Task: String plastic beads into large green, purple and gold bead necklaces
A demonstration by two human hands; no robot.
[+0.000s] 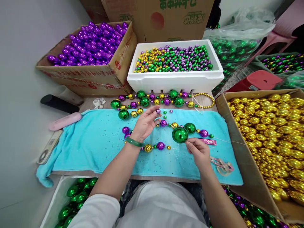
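My left hand (pixel 145 123), a green bangle at its wrist, pinches a small light purple bead (pixel 158 111). From there a thin thread (pixel 166 117) runs to a large shiny green bead (pixel 180 135). My right hand (pixel 198 152) is closed at the lower right edge of that green bead; whether the fingertips grip bead or thread is unclear. Behind the bead, a strand of purple, gold and green beads (pixel 190 128) lies on the turquoise towel (pixel 99 142). Another part of a strand (pixel 161 145) lies below the left hand, which partly hides it. A few loose small beads (pixel 165 117) lie near the left fingertips.
Finished-looking bead strands (pixel 144 101) lie behind the towel. A white foam box (pixel 175 79) of small beads and a carton (pixel 87 79) of purple beads stand at the back. A carton (pixel 251 161) of gold beads is right. Scissors (pixel 222 166) lie by my right wrist.
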